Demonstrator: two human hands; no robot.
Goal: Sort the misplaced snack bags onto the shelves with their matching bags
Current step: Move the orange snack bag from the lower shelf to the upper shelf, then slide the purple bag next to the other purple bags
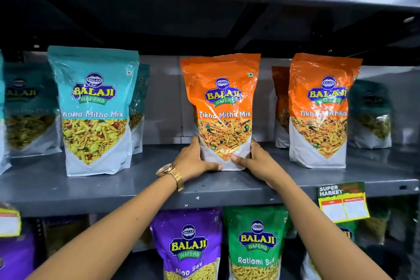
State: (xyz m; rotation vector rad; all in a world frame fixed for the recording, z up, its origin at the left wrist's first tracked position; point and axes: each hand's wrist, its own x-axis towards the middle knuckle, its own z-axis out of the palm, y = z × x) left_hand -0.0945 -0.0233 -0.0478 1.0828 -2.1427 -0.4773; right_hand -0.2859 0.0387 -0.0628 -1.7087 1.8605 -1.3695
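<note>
a shop: grey shelves [68,186] of snack bags [95,111], price tag [343,204].

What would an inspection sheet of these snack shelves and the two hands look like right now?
Surface: grey metal shelf, scuffed along its front edge.
Job's things: orange Tikha Mitha Mix bag stands upright mid-shelf; a second orange bag stands to its right, another behind it. Teal Khatta Mitha Mix bag stands at left, more teal bags behind.
Clutter: a teal bag sits behind the right orange bags, possibly misplaced.
Grippers: left hand and right hand grip the middle orange bag's lower sides.
Cables: nothing seen.
Surroundings: purple Aloo Sev bag and green Ratlami Sev bag on the shelf below; yellow price tag on the shelf edge.
</note>
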